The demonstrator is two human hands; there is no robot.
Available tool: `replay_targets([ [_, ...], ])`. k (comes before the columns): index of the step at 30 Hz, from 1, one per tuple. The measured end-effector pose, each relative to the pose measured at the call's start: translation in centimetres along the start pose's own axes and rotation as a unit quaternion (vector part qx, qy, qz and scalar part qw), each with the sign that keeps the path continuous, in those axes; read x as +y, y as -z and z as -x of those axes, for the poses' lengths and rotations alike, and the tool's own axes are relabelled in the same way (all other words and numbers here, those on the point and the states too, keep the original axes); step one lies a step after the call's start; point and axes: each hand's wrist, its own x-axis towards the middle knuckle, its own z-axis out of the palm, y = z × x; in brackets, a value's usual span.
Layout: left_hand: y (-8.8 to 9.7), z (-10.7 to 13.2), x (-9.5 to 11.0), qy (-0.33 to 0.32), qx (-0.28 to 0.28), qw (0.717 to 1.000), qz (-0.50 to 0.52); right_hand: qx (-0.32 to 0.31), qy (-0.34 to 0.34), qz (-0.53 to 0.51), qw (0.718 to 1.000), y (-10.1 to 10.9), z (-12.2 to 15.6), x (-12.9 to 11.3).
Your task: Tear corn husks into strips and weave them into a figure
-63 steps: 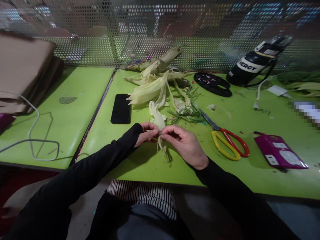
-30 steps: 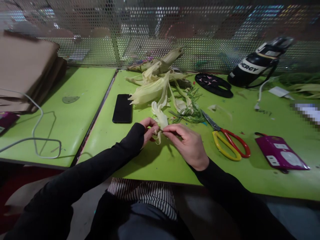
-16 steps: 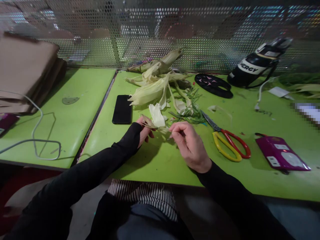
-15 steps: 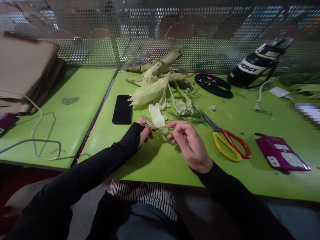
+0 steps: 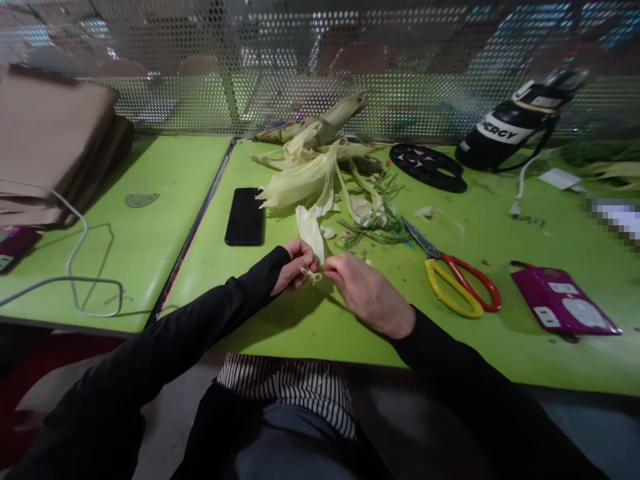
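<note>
Between my hands a pale corn husk piece point(image 5: 311, 230) stands with its broad end pointing away from me. My left hand point(image 5: 296, 265) is closed on its narrow lower end, where a few thin curled strips point(image 5: 311, 274) stick out. My right hand point(image 5: 367, 291) is closed in a pinch at the right side of that end, its fingertips partly hidden. Beyond lies a heap of larger corn husks point(image 5: 303, 180). Green strands point(image 5: 380, 227) and small husk scraps sit to the right of the held piece.
A black phone point(image 5: 245, 217) lies left of the husks. Scissors point(image 5: 450, 277) with red and yellow handles and a purple pouch point(image 5: 565, 300) are on the right. Behind stand a black bottle point(image 5: 505, 127) and a perforated metal screen point(image 5: 190, 100). Brown paper bags point(image 5: 55, 140) are stacked far left.
My right hand has turned palm-down and moved in close to my left hand. The husk piece now stands more upright, its lower end between the fingers, with curled strips showing below.
</note>
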Motion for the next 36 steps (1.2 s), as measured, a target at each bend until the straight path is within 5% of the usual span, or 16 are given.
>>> replay_targets([
  [4,0.5,-0.1,-1.0,0.021,0.010,0.999,-0.032,-0.026,0.048,0.079,0.995,-0.6,0.4,0.1],
  [9,0.8,-0.3,-2.2,0.046,0.041,0.997,-0.051,-0.076,-0.069,-0.064,0.993,-0.4,0.1,0.5],
  [12,0.7,-0.5,-2.2,0.044,-0.004,0.998,-0.038,-0.048,-0.160,-0.223,0.960,0.2,-0.5,0.9],
  [16,0.3,-0.7,-2.0,0.039,-0.047,0.998,0.004,0.035,-0.213,-0.293,0.931,0.5,-0.7,1.0],
  [22,0.2,-0.6,-1.4,0.065,-0.078,0.994,0.051,0.016,-0.248,-0.499,0.831,0.5,-0.5,0.3],
  [24,0.0,-0.4,-1.0,0.059,-0.064,0.994,0.060,-0.004,-0.235,-0.429,0.872,0.5,-0.4,0.0],
  [26,-0.3,-0.2,-0.6,0.053,-0.027,0.997,0.052,-0.002,-0.192,-0.263,0.945,0.4,-0.2,-0.4],
  [28,-0.4,-0.2,-0.4,0.048,0.003,0.998,0.042,0.012,-0.115,-0.087,0.989,0.4,0.0,-0.7],
  [32,-0.5,-0.2,-0.9,0.037,-0.007,0.996,0.078,0.037,0.002,0.112,0.993,0.3,0.2,-1.0],
  [36,-0.6,-0.1,-1.6,0.038,-0.013,0.993,0.109,0.035,0.034,0.093,0.995,0.6,0.0,-1.3],
])
